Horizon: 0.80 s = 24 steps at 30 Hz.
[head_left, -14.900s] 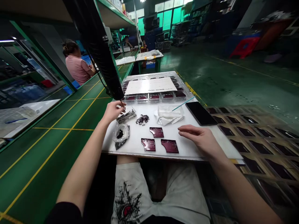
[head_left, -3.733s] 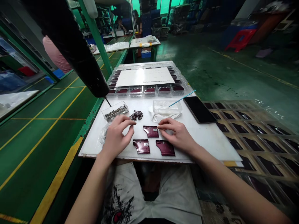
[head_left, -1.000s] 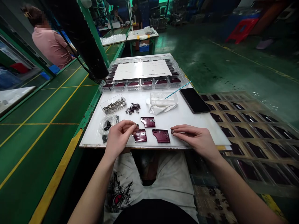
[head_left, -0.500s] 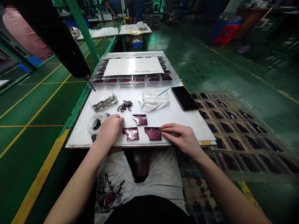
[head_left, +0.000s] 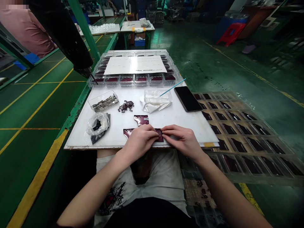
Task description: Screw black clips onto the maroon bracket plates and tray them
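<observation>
My two hands meet over the nearest maroon plate (head_left: 160, 134) at the front edge of the white board (head_left: 190, 122). My left hand (head_left: 140, 141) is curled over that plate, fingertips pressing on it. My right hand (head_left: 182, 141) pinches at the plate's right edge, and what its fingertips hold is hidden. A second maroon plate (head_left: 126, 131) peeks out to the left of my left hand. A third maroon plate (head_left: 142, 119) lies just beyond the hands.
A clear box of metal clips (head_left: 104, 102), a pile of small dark parts (head_left: 126, 106), a plastic bag (head_left: 98, 125), a white cloth (head_left: 154, 106) and a phone (head_left: 188, 98) lie on the board. A parts tray (head_left: 135, 79) sits behind; a black hanging tool (head_left: 64, 34) is upper left. Clear trays (head_left: 237, 126) lie right.
My left hand has moved right from the board's left part onto the near plate, meeting my right hand. The right hand stays pinched at that plate's edge.
</observation>
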Each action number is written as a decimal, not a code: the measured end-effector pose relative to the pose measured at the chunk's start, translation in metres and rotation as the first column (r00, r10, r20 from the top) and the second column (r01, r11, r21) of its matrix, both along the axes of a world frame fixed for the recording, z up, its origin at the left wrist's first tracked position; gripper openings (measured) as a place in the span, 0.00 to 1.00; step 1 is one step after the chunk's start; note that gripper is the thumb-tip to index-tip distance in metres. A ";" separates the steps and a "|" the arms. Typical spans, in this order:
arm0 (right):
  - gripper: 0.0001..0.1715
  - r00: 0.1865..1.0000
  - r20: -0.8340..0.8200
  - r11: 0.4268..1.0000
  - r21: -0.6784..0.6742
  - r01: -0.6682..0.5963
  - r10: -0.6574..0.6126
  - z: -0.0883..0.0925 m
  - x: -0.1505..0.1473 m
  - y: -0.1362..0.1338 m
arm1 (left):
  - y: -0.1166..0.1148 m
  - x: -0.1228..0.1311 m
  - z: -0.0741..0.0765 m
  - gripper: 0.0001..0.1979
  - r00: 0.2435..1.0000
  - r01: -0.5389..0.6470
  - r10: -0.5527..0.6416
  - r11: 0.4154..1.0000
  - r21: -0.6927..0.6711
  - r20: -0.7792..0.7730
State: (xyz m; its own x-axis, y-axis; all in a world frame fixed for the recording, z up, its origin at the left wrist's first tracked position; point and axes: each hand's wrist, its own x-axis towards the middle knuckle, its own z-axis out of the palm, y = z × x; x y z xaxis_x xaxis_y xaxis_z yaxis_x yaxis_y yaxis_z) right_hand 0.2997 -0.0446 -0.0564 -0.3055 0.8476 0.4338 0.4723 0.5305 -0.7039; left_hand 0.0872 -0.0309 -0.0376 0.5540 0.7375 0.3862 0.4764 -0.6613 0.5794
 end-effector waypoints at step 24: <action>0.10 1.000 -0.013 0.999 0.039 -0.024 0.024 -0.001 0.001 0.000 | 0.013 0.005 -0.001 0.07 0.981 -0.036 0.041 0.999 0.028 -0.188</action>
